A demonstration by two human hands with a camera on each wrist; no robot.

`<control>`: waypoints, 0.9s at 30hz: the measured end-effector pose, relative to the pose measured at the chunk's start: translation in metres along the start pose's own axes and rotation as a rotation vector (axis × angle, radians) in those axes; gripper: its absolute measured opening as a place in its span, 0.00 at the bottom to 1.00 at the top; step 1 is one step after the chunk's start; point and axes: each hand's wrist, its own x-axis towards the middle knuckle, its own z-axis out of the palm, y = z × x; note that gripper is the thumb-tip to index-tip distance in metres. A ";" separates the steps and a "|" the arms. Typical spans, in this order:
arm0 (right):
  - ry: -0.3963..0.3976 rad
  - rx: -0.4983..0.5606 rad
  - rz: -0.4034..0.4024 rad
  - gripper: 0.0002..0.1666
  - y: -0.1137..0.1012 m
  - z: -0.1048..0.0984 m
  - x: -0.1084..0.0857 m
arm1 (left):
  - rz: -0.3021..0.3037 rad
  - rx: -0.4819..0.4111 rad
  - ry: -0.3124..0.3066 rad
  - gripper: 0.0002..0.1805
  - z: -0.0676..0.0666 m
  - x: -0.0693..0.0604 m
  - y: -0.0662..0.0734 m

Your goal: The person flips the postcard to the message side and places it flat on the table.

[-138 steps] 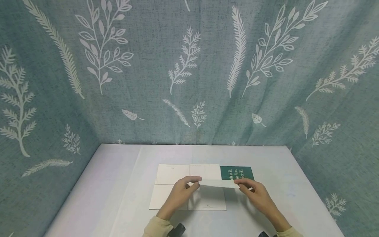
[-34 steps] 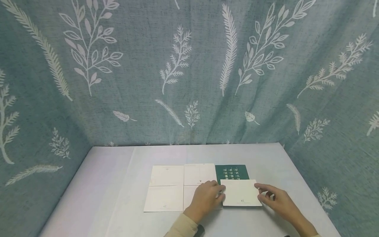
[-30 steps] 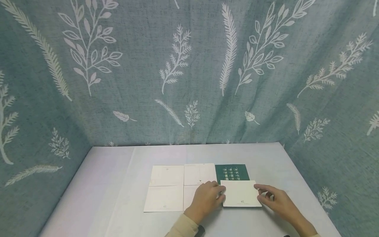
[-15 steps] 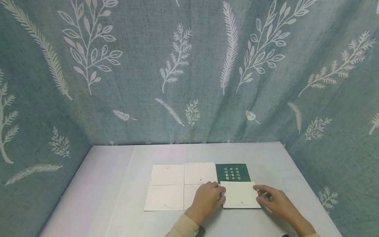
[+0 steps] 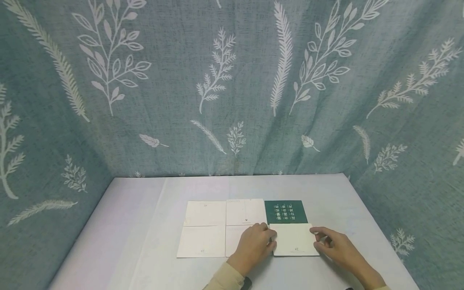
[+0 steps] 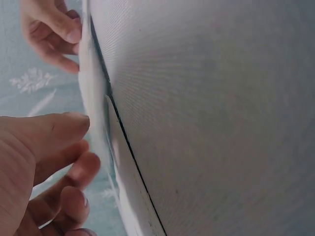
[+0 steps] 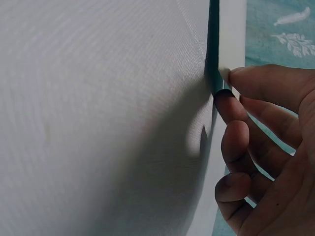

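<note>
A white-backed postcard (image 5: 293, 237) with a small printed mark lies flat or nearly flat, right in front of a dark green postcard (image 5: 286, 211) with white characters. My right hand (image 5: 337, 247) pinches its right edge between thumb and index finger. In the right wrist view the underside of the postcard (image 7: 213, 44) looks dark green. At the opposite edge is my left hand (image 5: 253, 243), fingers loosely bent and tips close to or touching the card. The left wrist view shows a gap between the left thumb (image 6: 74, 125) and fingers, with no card between them.
White cards form a block at the left: back left (image 5: 204, 212), back middle (image 5: 244, 211), front left (image 5: 201, 241), and front middle (image 5: 233, 237), which my left hand partly covers. A white table (image 5: 145, 217) carries them. Patterned teal curtains (image 5: 174, 100) enclose the table.
Both hands held the postcard raised over the front-middle card; it has come right and down. In the last second it shifted slightly toward me, uncovering more of the green postcard.
</note>
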 end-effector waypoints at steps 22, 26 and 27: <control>0.008 -0.053 -0.060 0.21 0.002 0.004 0.001 | 0.035 0.007 -0.058 0.06 0.005 0.001 0.002; -0.003 -0.042 -0.060 0.21 0.003 0.003 0.000 | 0.051 0.020 -0.051 0.06 0.004 0.001 0.002; -0.004 -0.039 -0.052 0.21 0.003 0.003 0.000 | 0.055 0.026 -0.049 0.07 0.004 0.001 0.003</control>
